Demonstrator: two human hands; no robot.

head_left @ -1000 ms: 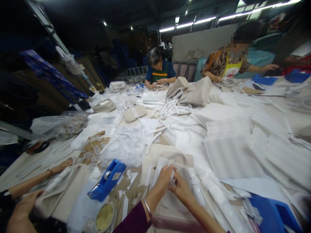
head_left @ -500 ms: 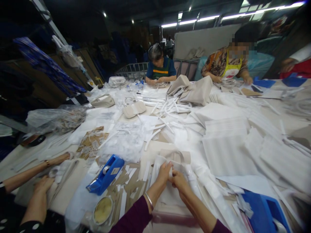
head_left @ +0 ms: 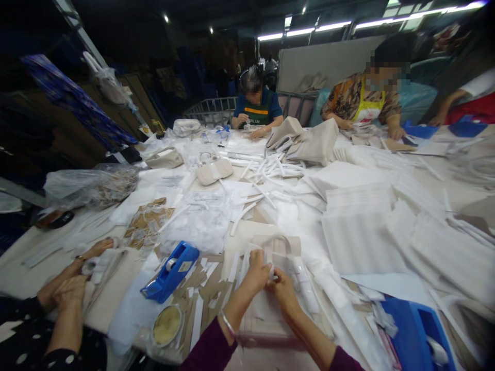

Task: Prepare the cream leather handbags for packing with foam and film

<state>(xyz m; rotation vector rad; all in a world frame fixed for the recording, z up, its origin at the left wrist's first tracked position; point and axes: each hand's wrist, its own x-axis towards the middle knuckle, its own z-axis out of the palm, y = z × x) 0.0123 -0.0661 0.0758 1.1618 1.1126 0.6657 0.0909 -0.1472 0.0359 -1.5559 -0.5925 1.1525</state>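
Note:
My left hand point(head_left: 257, 274) and my right hand point(head_left: 284, 292) meet at the bottom centre, both pinching a small white strip point(head_left: 271, 271). A silver bangle circles my left wrist, and maroon sleeves cover both forearms. Beneath my hands lies a beige canvas bag point(head_left: 263, 309) with a looped handle point(head_left: 276, 245) standing up beyond them. A long white tube-like piece point(head_left: 304, 283) rests just right of my right hand. Loose white paper strips and brown scraps lie left of my left hand.
A blue tape dispenser point(head_left: 170, 271) and a round tin point(head_left: 166, 325) sit to my left. A co-worker's hands point(head_left: 69, 291) work at lower left. A blue tray point(head_left: 413, 330) is at lower right. White sheet stacks point(head_left: 359, 237) fill the right side, and co-workers sit across the table.
My hands have stayed together on the strip, shifting slightly left. The co-worker's hands at lower left have come closer together over a white piece.

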